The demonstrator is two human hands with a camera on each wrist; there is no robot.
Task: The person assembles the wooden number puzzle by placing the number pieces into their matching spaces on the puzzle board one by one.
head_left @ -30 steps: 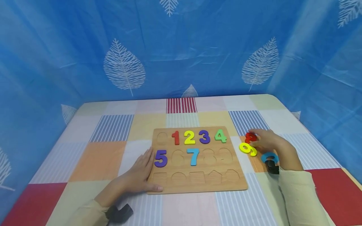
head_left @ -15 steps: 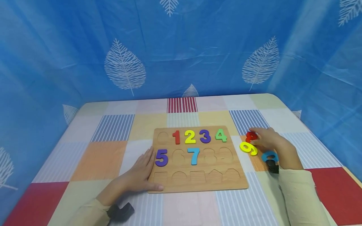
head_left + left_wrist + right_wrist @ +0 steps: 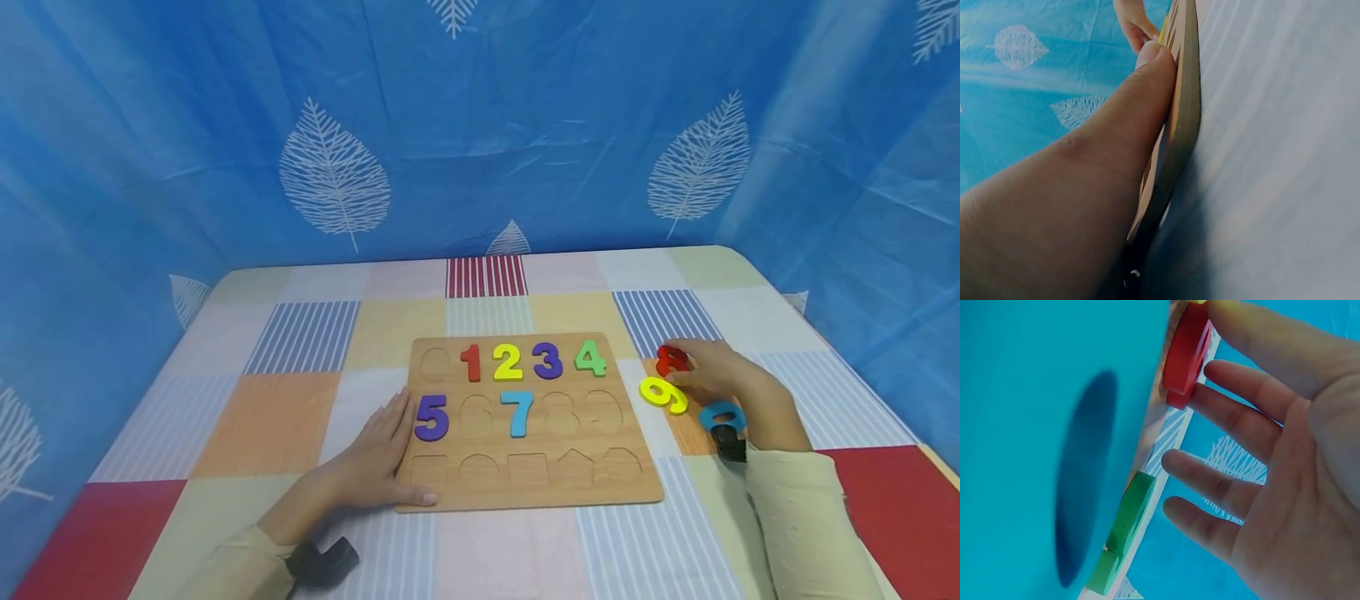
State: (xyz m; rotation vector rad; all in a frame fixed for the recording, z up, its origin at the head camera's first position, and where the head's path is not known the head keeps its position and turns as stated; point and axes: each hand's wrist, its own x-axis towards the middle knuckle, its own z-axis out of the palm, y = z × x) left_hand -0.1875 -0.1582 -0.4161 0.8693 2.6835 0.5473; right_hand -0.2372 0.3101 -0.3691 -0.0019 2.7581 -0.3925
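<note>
My left hand [image 3: 375,458] lies at the left edge of the wooden number board [image 3: 630,487], fingers along the side and thumb on the front left corner. Purple 5, light blue 7 and the 1, 2, 3 and 4 sit in the board. To the right of it, my right hand [image 3: 712,371] holds a red 8 [image 3: 672,360] between thumb and fingers, low over the cloth. In the right wrist view the fingertips touch the red 8's [image 3: 1188,350] edge. A yellow 6 or 9 [image 3: 663,395] lies just in front of the red piece.
A blue 0 [image 3: 722,417] lies beneath my right wrist. The right wrist view shows a green piece [image 3: 1130,509] that my hand hides from the head view. A patchwork cloth [image 3: 285,425] covers the table, with a blue leaf-patterned curtain [image 3: 480,142] behind.
The red 8 has turned slightly in my right hand and shows a little more. My left hand has stayed on the board. The whole head view has shifted slightly.
</note>
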